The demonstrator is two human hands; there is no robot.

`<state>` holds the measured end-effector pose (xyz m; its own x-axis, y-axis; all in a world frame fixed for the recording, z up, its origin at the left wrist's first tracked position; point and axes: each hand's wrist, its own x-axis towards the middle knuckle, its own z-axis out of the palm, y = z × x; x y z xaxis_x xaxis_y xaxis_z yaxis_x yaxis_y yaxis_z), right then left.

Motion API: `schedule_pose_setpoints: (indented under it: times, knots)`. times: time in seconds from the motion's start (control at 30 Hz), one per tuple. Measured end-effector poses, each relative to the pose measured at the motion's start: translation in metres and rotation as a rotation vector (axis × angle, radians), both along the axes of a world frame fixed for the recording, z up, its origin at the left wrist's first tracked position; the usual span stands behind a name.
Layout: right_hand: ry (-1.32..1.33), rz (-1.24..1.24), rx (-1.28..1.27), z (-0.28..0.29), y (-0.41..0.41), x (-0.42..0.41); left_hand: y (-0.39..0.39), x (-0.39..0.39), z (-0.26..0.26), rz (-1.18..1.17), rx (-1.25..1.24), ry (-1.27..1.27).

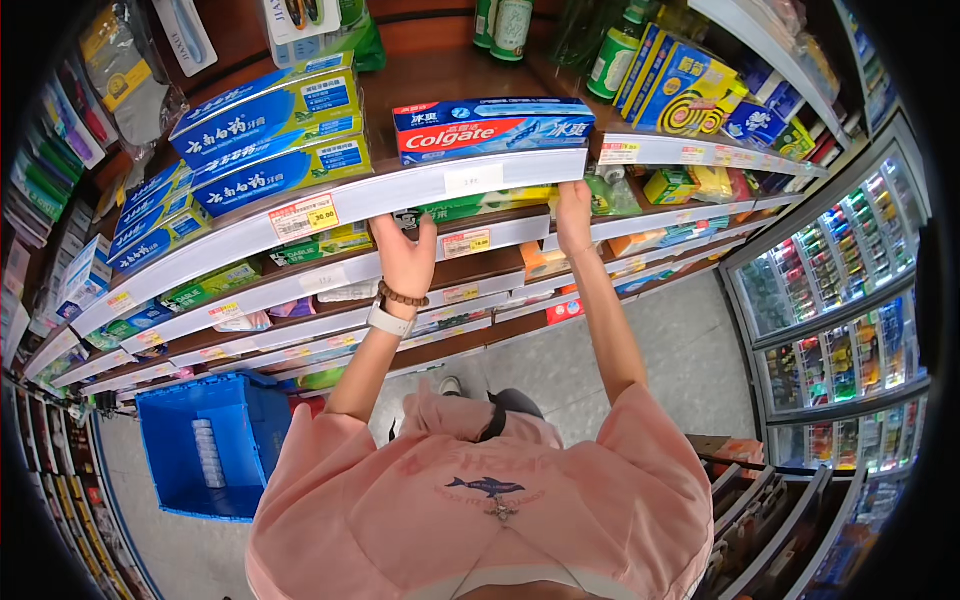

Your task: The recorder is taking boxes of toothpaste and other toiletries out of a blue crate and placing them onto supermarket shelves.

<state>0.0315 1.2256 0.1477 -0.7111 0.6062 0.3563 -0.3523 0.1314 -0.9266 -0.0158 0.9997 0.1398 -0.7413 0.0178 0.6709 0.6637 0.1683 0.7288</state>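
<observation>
My left hand (406, 251) is at the front of the second shelf, its thumb and fingers apart beside the left end of a green Darlie toothpaste box (480, 204). My right hand (574, 217) reaches under the lip of the top shelf near that row's right end; its fingertips are hidden, so its hold cannot be told. Above, a red and blue Colgate toothpaste box (495, 129) lies along the top shelf's edge. Stacked blue and green toothpaste boxes (277, 169) stand to its left. A white price rail (517, 174) runs below the Colgate box.
A blue plastic crate (150, 450) holding a row of small white items (208, 454) stands on the floor at lower left. Green bottles (616, 64) and mosquito coil boxes (686, 90) stand at upper right. Glass-door coolers (832, 300) line the right; another shelf rack is at lower right.
</observation>
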Motion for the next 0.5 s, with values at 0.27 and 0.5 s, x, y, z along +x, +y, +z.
schedule_pose_setpoints:
  times: [0.27, 0.5]
  knots:
    - [-0.091, -0.121, 0.851, -0.041, 0.063, -0.041, 0.014, -0.035, -0.003, 0.115, -0.222, -0.065]
    - [-0.24, 0.104, 0.354, -0.002, 0.046, -0.03, 0.011, -0.025, 0.008, 0.071, -0.37, -0.008]
